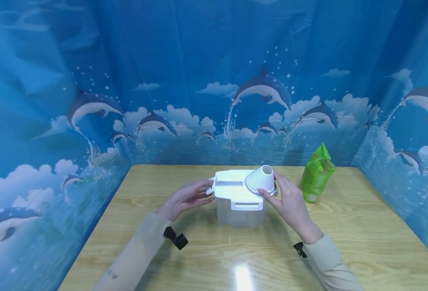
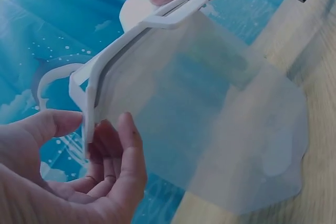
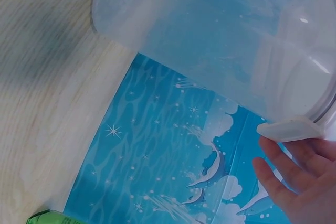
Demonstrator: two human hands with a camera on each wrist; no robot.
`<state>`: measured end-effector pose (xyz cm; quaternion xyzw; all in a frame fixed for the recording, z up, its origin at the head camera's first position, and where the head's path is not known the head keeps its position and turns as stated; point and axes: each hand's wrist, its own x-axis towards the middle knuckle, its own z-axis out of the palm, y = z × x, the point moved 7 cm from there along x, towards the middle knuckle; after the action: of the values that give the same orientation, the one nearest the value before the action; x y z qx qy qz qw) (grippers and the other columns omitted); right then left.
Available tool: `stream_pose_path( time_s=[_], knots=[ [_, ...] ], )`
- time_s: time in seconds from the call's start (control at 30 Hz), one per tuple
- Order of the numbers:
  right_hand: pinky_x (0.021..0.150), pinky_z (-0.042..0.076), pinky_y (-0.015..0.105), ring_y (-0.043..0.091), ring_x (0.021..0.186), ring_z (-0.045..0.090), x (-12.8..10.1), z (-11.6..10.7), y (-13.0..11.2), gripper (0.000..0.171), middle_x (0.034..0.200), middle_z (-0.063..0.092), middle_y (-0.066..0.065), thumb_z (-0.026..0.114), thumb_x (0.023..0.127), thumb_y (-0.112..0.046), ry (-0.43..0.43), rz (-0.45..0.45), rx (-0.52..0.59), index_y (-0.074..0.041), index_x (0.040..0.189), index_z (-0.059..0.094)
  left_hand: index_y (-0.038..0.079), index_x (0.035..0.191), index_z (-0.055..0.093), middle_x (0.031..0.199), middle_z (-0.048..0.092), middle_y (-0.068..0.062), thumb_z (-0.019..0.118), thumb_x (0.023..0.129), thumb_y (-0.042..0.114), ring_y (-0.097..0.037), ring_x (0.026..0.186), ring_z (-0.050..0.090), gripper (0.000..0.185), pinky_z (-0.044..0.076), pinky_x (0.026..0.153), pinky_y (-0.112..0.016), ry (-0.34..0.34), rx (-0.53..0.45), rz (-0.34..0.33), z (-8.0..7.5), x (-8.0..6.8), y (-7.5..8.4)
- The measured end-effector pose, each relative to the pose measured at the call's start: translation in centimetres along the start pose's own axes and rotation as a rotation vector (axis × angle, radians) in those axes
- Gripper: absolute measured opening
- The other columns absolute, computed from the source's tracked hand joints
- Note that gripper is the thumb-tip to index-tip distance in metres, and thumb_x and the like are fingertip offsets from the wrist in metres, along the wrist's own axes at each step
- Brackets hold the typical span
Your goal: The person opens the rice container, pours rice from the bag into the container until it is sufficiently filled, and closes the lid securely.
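Observation:
A translucent plastic container stands on the table under a white lid with latch flaps on its sides. On the lid's right part rises a white cone-shaped spout with a round open top. My left hand pinches the left latch flap, thumb on one face and fingers on the other. At the opposite end, my right hand grips the lid's edge, its thumb by the base of the cone and its fingertips under the right latch flap. Inside the container nothing distinct shows.
A crumpled green bag stands on the wooden table, to the right of the container and beyond the right hand. A blue dolphin-print curtain encloses the back and both sides. Each wrist carries a black camera mount.

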<state>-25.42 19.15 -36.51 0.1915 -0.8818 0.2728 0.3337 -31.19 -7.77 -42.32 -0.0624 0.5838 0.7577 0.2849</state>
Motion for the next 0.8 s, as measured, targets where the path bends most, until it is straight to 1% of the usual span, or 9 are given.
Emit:
stream_pose_path(
  time_s=[0.07, 0.13, 0.2, 0.3, 0.4, 0.5, 0.6, 0.7, 0.8],
  knots=[
    [0.085, 0.057, 0.059, 0.044, 0.110, 0.065, 0.0, 0.0, 0.0, 0.066, 0.129, 0.064, 0.027, 0.077, 0.090, -0.036, 0.003, 0.001, -0.003, 0.006, 0.138, 0.057, -0.003, 0.139, 0.052, 0.117, 0.065, -0.012, 0.060, 0.102, 0.019, -0.020, 0.106, 0.064, 0.043, 0.050, 0.107, -0.040, -0.009, 0.044, 0.020, -0.1, -0.1, 0.2],
    [0.085, 0.057, 0.059, 0.045, 0.111, 0.065, 0.0, 0.0, -0.1, 0.067, 0.129, 0.064, 0.028, 0.077, 0.089, -0.036, 0.002, 0.003, -0.004, 0.006, 0.137, 0.057, -0.003, 0.142, 0.050, 0.125, 0.064, -0.014, 0.059, 0.102, 0.020, -0.022, 0.112, 0.063, 0.047, 0.047, 0.110, -0.044, -0.010, 0.113, 0.058, -0.2, -0.3, 0.5],
    [0.085, 0.057, 0.059, 0.045, 0.111, 0.065, 0.0, 0.0, -0.1, 0.067, 0.129, 0.064, 0.028, 0.077, 0.090, -0.036, -0.001, 0.008, -0.007, 0.006, 0.137, 0.057, -0.002, 0.144, 0.049, 0.134, 0.061, -0.016, 0.059, 0.102, 0.021, -0.026, 0.120, 0.061, 0.049, 0.046, 0.111, -0.047, -0.002, 0.198, 0.115, -0.2, -0.5, 1.0],
    [0.086, 0.056, 0.059, 0.045, 0.112, 0.065, 0.0, 0.1, -0.1, 0.066, 0.129, 0.064, 0.027, 0.076, 0.091, -0.036, -0.010, 0.023, -0.008, 0.005, 0.138, 0.056, 0.000, 0.146, 0.049, 0.144, 0.054, -0.018, 0.057, 0.104, 0.022, -0.032, 0.128, 0.056, 0.048, 0.046, 0.110, -0.050, 0.033, 0.359, 0.232, 0.0, -1.1, 1.8],
    [0.086, 0.056, 0.060, 0.045, 0.112, 0.064, -0.1, 0.1, 0.1, 0.065, 0.129, 0.064, 0.027, 0.076, 0.091, -0.035, -0.012, 0.035, -0.012, 0.005, 0.138, 0.056, 0.001, 0.145, 0.050, 0.145, 0.054, -0.017, 0.055, 0.106, 0.023, -0.034, 0.131, 0.053, 0.045, 0.046, 0.110, -0.051, 0.102, 0.537, 0.389, 0.4, -2.0, 2.7],
    [0.086, 0.056, 0.060, 0.045, 0.113, 0.064, -0.1, 0.2, 0.1, 0.065, 0.129, 0.064, 0.026, 0.076, 0.091, -0.035, -0.010, 0.037, -0.013, 0.005, 0.139, 0.056, 0.004, 0.144, 0.053, 0.144, 0.056, -0.014, 0.056, 0.106, 0.025, -0.033, 0.132, 0.052, 0.044, 0.046, 0.109, -0.051, 0.205, 0.725, 0.562, 1.0, -3.3, 3.6],
    [0.086, 0.056, 0.060, 0.045, 0.113, 0.064, -0.1, 0.2, 0.2, 0.066, 0.129, 0.064, 0.026, 0.076, 0.091, -0.036, -0.010, 0.036, -0.013, 0.005, 0.139, 0.056, 0.007, 0.144, 0.054, 0.145, 0.056, -0.012, 0.056, 0.105, 0.028, -0.032, 0.133, 0.052, 0.044, 0.044, 0.111, -0.051, 0.295, 0.927, 0.740, 2.1, -4.6, 4.3],
    [0.086, 0.056, 0.059, 0.044, 0.113, 0.064, -0.1, 0.3, 0.2, 0.067, 0.129, 0.064, 0.027, 0.075, 0.091, -0.037, -0.013, 0.038, -0.013, 0.005, 0.139, 0.055, 0.008, 0.143, 0.055, 0.146, 0.056, -0.012, 0.056, 0.105, 0.027, -0.031, 0.135, 0.051, 0.042, 0.041, 0.114, -0.051, 0.349, 1.108, 0.920, 3.6, -5.9, 4.5],
    [0.086, 0.056, 0.060, 0.045, 0.113, 0.064, -0.1, 0.3, 0.2, 0.068, 0.129, 0.064, 0.027, 0.075, 0.091, -0.037, -0.016, 0.038, -0.013, 0.005, 0.140, 0.054, 0.005, 0.142, 0.056, 0.146, 0.056, -0.013, 0.059, 0.104, 0.023, -0.032, 0.136, 0.050, 0.042, 0.040, 0.115, -0.049, 0.370, 1.234, 1.077, 5.3, -6.9, 4.3]
  ],
)
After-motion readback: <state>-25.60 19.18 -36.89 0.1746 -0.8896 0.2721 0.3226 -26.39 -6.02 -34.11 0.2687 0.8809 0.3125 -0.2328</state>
